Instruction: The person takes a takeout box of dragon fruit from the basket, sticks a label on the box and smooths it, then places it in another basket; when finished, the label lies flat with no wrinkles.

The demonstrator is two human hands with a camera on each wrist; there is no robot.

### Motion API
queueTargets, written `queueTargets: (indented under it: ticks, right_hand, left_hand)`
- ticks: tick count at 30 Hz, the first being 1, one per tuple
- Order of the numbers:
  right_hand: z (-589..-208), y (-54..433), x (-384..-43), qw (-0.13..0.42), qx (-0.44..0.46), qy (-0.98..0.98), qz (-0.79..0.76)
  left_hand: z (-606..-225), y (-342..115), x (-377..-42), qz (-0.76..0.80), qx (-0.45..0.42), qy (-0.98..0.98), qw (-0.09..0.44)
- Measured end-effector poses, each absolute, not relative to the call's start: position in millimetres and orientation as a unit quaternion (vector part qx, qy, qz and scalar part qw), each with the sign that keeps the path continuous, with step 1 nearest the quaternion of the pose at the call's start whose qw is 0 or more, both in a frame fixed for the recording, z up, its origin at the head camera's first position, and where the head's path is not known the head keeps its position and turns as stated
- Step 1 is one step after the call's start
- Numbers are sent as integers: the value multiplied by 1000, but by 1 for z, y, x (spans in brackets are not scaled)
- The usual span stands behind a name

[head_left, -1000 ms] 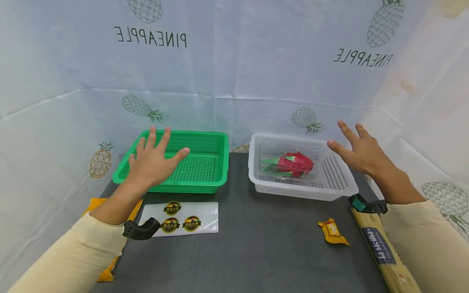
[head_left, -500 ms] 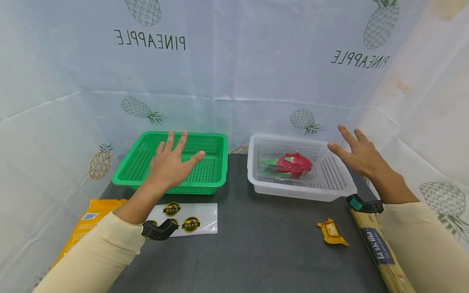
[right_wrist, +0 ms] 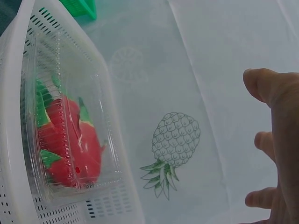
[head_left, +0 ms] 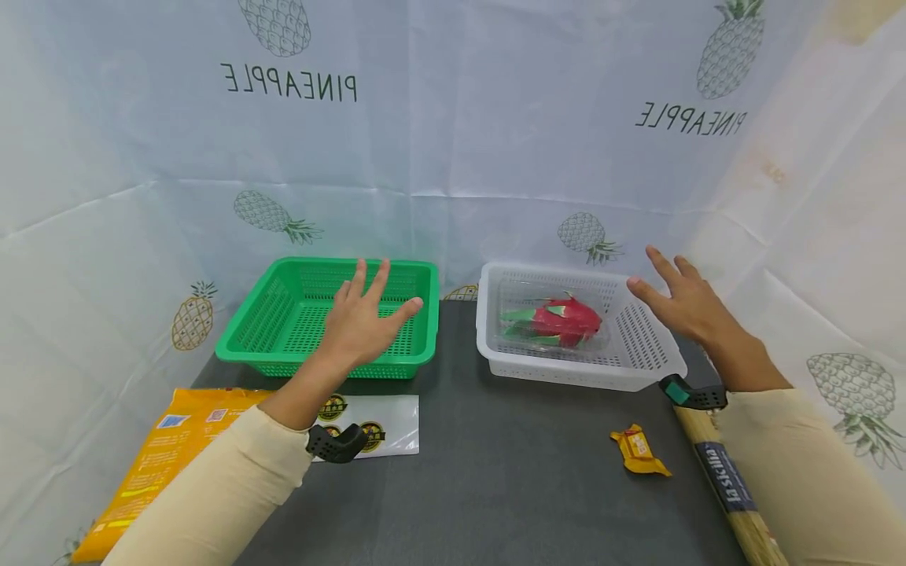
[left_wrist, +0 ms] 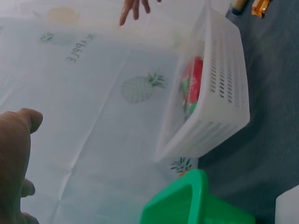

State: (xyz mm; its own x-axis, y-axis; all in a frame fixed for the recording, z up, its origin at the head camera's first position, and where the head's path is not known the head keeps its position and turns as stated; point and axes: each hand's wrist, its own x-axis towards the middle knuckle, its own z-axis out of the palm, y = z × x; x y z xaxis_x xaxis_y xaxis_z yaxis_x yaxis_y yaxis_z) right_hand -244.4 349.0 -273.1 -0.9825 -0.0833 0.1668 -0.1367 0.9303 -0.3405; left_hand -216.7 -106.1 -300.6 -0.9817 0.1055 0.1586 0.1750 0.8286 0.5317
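Note:
My left hand (head_left: 363, 326) hovers over the right part of the green basket (head_left: 283, 314), fingers spread and nothing held. At the right end of the white basket (head_left: 644, 338), my right hand (head_left: 683, 303) is raised with its fingers apart, also holding nothing. Inside the white basket lies a clear plastic clamshell box (right_wrist: 100, 93) with a red, green-tipped dragon fruit (right_wrist: 77, 144) in it. The green basket has nothing in it. In the left wrist view the thumb (left_wrist: 29, 120) shows at the left edge.
A white sheet of round black-and-gold stickers (head_left: 396, 417) lies before the green basket, partly behind my left wrist. An orange packet (head_left: 163, 456) is at the left, a small yellow wrapped snack (head_left: 637, 450) at the right, and a long pasta pack (head_left: 729, 479) beside my right sleeve.
My left hand has moved rightward across the green basket, uncovering more of the orange packet and covering part of the sticker sheet. My right hand has stayed nearly in place.

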Motion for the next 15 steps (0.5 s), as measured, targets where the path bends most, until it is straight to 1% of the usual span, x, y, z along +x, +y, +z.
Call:
queueTargets:
  ticks: [15]
  right_hand:
    - [-282, 347, -253, 75, 56, -976, 196]
  left_hand:
    - [-319, -69, -229, -372, -95, -921, 64]
